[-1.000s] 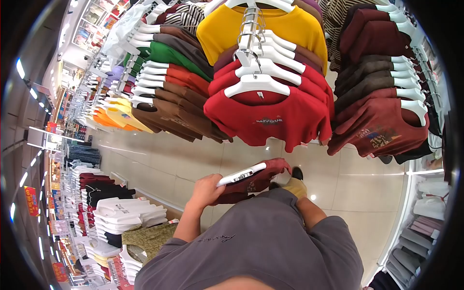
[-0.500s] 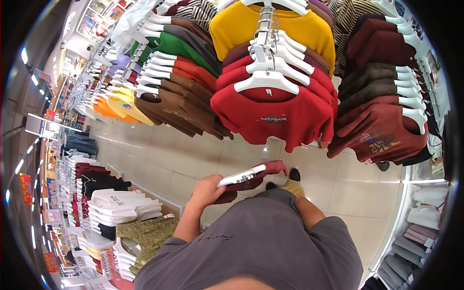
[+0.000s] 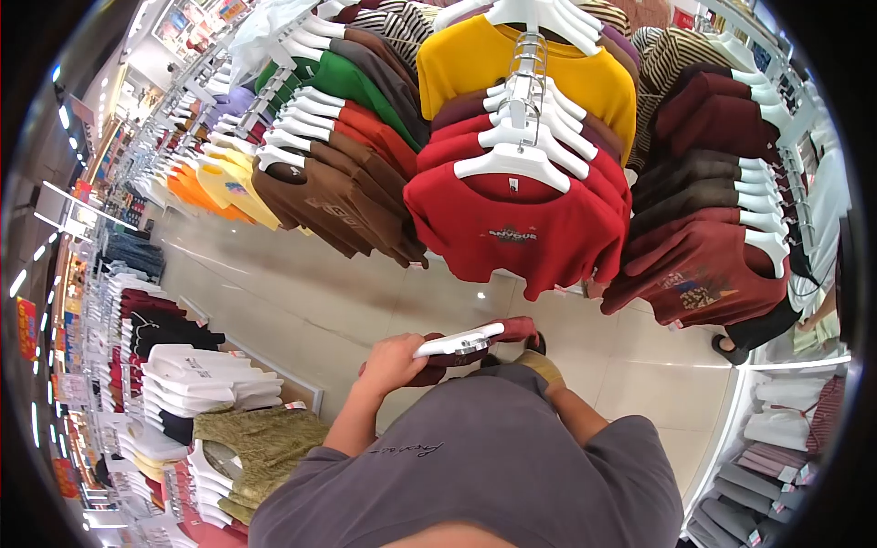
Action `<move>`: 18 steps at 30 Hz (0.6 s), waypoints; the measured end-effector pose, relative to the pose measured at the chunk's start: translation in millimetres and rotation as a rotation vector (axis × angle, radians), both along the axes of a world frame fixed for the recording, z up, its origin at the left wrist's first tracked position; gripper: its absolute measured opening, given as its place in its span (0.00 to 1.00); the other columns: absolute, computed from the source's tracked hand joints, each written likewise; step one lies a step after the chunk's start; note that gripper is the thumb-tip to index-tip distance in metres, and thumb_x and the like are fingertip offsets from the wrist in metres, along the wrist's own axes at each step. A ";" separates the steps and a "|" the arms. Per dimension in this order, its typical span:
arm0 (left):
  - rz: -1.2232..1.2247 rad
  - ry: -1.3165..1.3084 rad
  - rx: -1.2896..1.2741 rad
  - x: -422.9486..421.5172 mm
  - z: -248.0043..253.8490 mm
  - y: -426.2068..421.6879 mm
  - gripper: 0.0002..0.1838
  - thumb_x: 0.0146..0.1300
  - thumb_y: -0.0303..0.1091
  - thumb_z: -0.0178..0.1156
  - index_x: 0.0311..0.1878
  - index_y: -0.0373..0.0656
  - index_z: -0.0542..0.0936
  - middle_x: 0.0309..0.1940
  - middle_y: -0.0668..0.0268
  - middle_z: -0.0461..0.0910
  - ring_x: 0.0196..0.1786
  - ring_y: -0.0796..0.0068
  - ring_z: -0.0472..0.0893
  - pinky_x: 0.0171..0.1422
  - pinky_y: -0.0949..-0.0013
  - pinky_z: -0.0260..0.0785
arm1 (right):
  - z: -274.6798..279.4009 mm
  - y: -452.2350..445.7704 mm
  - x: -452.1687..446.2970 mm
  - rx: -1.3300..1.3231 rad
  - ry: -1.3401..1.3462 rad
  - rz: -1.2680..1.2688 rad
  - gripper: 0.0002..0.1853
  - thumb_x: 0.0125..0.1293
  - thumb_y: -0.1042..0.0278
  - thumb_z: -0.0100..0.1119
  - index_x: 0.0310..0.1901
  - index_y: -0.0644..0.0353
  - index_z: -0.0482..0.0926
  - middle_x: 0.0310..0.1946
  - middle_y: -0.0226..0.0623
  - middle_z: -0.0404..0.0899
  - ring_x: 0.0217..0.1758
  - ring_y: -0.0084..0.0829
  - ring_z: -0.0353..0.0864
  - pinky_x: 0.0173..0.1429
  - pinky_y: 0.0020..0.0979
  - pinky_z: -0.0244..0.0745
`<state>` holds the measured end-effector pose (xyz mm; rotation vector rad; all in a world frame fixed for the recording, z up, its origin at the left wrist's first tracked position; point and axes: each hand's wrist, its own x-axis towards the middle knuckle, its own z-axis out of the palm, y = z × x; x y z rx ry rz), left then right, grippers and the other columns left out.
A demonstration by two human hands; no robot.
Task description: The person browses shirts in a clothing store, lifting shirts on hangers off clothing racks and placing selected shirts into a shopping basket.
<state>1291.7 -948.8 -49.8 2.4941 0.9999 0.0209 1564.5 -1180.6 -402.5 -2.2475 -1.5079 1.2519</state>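
My left hand (image 3: 395, 363) is closed around the end of some white clothes hangers (image 3: 461, 342), held level in front of my waist. Dark red garments (image 3: 516, 329) hang from them, partly hidden behind the hangers and my shirt. How many hangers there are is hard to make out. On the other side, my right forearm (image 3: 577, 416) reaches down past my belly. Tan cloth (image 3: 545, 367) shows at its end, and the fingers of my right hand cannot be made out. Ahead of the held hangers, a red sweatshirt (image 3: 512, 228) fronts a rack row.
Brown sweatshirts (image 3: 333, 201) hang at left of the red row, and maroon ones (image 3: 699, 274) at right. White tops (image 3: 206, 374) and an olive top (image 3: 260, 447) hang at lower left. Folded clothes (image 3: 754, 489) fill right-hand shelves. Another person's foot (image 3: 729, 349) shows by the right rack.
The view has shifted, so the racks ahead appear slightly lower and the left racks further left. My left hand still grips the hangers. Another person's foot and arm now show more at right.
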 end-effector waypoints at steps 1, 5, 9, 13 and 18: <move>-0.005 -0.020 0.000 0.1 -2.2 -0.4 0.10 0.57 0.38 0.58 0.35 0.42 0.80 0.32 0.55 0.81 0.37 0.50 0.81 0.43 0.52 0.72 | -1.8 -6.9 0.4 0.018 0.008 -0.001 0.19 0.64 0.56 0.48 0.44 0.60 0.84 0.43 0.56 0.83 0.52 0.53 0.81 0.56 0.48 0.75; -0.009 -0.070 -0.003 2.9 -3.3 -1.4 0.10 0.57 0.37 0.59 0.36 0.41 0.80 0.32 0.55 0.80 0.37 0.49 0.80 0.43 0.52 0.72 | -13.0 -40.8 7.2 0.097 0.013 0.014 0.19 0.64 0.56 0.48 0.44 0.60 0.84 0.43 0.56 0.83 0.52 0.53 0.81 0.56 0.48 0.75; -0.024 -0.119 -0.002 2.5 -12.9 -1.6 0.10 0.56 0.37 0.59 0.36 0.41 0.79 0.32 0.55 0.80 0.38 0.49 0.80 0.43 0.51 0.72 | 60.5 -41.9 22.3 -0.202 -0.072 0.046 0.21 0.66 0.53 0.47 0.47 0.57 0.85 0.46 0.53 0.83 0.52 0.52 0.81 0.58 0.47 0.74; -0.046 -0.213 0.031 7.8 -15.4 -3.4 0.07 0.55 0.34 0.60 0.33 0.42 0.76 0.29 0.56 0.79 0.36 0.50 0.80 0.41 0.50 0.72 | 131.8 -41.0 34.4 -0.179 0.057 -0.090 0.23 0.66 0.51 0.47 0.49 0.57 0.84 0.47 0.52 0.83 0.53 0.51 0.81 0.59 0.46 0.74; -0.022 -0.204 -0.002 15.9 -21.1 -6.2 0.08 0.55 0.36 0.60 0.33 0.42 0.77 0.29 0.56 0.79 0.35 0.50 0.79 0.41 0.49 0.71 | 136.5 -43.7 72.3 -0.032 -0.024 -0.261 0.23 0.67 0.52 0.51 0.50 0.62 0.83 0.50 0.54 0.82 0.58 0.49 0.79 0.63 0.42 0.72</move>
